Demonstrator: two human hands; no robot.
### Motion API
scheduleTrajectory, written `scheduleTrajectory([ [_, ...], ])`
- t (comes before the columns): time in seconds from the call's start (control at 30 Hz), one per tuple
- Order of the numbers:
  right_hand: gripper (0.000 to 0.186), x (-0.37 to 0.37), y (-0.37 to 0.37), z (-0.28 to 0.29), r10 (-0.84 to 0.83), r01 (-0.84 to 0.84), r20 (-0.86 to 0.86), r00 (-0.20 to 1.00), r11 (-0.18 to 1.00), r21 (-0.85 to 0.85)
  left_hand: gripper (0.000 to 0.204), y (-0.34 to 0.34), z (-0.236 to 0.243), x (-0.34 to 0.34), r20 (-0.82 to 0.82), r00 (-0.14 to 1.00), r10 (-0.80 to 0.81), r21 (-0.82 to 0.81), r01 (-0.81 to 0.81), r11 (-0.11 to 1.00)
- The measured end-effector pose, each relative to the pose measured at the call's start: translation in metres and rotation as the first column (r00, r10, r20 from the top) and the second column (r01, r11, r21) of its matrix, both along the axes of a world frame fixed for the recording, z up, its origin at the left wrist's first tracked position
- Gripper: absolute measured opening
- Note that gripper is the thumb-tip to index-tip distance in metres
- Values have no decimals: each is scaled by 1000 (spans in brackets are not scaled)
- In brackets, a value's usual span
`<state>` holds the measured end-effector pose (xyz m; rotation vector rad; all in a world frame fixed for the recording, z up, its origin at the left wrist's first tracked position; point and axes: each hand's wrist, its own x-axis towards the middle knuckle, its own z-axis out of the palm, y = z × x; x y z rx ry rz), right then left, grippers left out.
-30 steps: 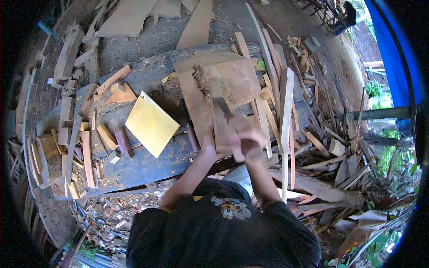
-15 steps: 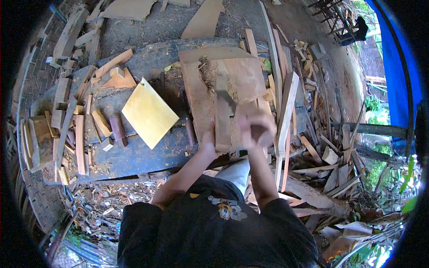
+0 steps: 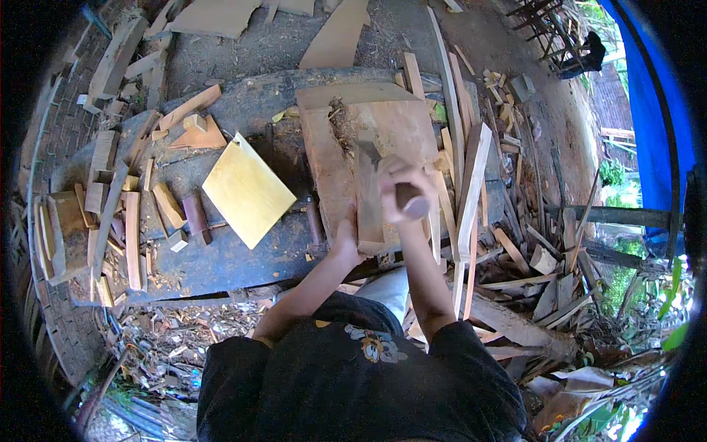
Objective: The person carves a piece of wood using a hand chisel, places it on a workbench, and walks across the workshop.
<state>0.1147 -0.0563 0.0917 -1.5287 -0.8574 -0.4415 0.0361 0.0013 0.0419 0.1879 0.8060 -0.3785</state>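
My left hand grips the near left side of an upright-looking wooden block, its fingers against the block's edge. The block rests on a broad, worn wooden slab with a rough hollow and wood dust on it. My right hand is closed round a dark wooden handle, whose round end shows below the fist. It is just right of the block. A dark shape lies across the block's upper part; whether it is a tool's blade or a shadow, I cannot tell.
A yellow square board lies left on the dark workbench. Offcuts and a reddish-brown cylinder sit farther left. Long planks lean along the right side, beside a heap of scrap wood. A blue tarp hangs at right.
My right hand has shifted slightly left and up, towards the block, and the handle's round end now shows clearly. My left hand stays on the block.
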Motion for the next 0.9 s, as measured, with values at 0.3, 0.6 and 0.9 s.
scheduleTrajectory([
  [0.3,10,-22,-2,36,-211,211,-71,975,977,2,55,6,10,-4,55,998,-44,34,42,999],
  [0.6,13,-20,0,8,153,-169,109,982,973,155,53,6,48,-4,14,999,-32,177,29,984],
  [0.9,10,-9,-7,-5,198,-221,123,973,951,215,47,6,-5,-7,138,987,77,-172,-53,984],
])
